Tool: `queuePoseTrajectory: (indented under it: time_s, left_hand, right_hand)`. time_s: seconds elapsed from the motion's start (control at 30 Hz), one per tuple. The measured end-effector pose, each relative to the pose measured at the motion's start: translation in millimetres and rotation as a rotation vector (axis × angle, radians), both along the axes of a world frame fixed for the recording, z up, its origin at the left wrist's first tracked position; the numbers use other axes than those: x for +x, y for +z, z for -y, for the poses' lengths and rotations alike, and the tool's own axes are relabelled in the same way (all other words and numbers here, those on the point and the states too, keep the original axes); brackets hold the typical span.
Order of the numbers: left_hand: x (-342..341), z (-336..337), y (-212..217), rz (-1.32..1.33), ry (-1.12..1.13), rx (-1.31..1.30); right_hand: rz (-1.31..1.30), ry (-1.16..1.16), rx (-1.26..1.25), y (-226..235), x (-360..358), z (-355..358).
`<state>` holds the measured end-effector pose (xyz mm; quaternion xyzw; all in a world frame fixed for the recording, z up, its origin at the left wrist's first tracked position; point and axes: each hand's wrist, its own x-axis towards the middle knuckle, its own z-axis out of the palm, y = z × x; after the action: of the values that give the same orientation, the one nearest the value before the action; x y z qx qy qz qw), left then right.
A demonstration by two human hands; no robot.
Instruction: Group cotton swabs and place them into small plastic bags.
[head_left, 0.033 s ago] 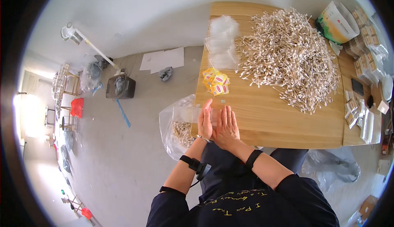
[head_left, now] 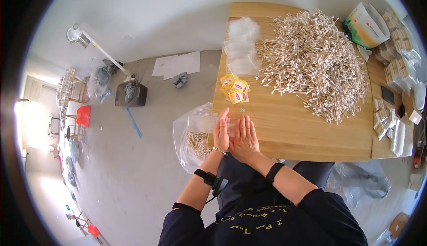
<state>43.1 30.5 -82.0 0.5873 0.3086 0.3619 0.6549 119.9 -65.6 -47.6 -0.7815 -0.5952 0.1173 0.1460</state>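
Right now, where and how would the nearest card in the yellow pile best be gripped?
Probably pinch the nearest card by its near edge, coming in low from the person's side. The yellow pile is of thin, overlapping cards; that near edge faces the bare table, while other cards crowd its far side.

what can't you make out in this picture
Head view: whether the striped thing extends under the right fingers, which cover that spot.
Head view: whether the clear bag reaches under the table, which blocks it.
Head view: fine print on the yellow packets, too small.
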Motion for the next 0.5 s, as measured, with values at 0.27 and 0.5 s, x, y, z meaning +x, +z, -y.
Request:
queuePoseTrajectory:
  time_s: [0.27,0.5]
  left_hand:
    - [-1.3,-1.3,7.5,0.016,0.021,0.037]
    - [-3.8,-5.0,5.6,0.043,-0.052,0.002]
  right_hand:
    - [0.011,0.013,-0.04,-2.4,-3.9,-3.2]
    - [-0.061,-0.053,-0.07,-3.6,-4.4,-7.8]
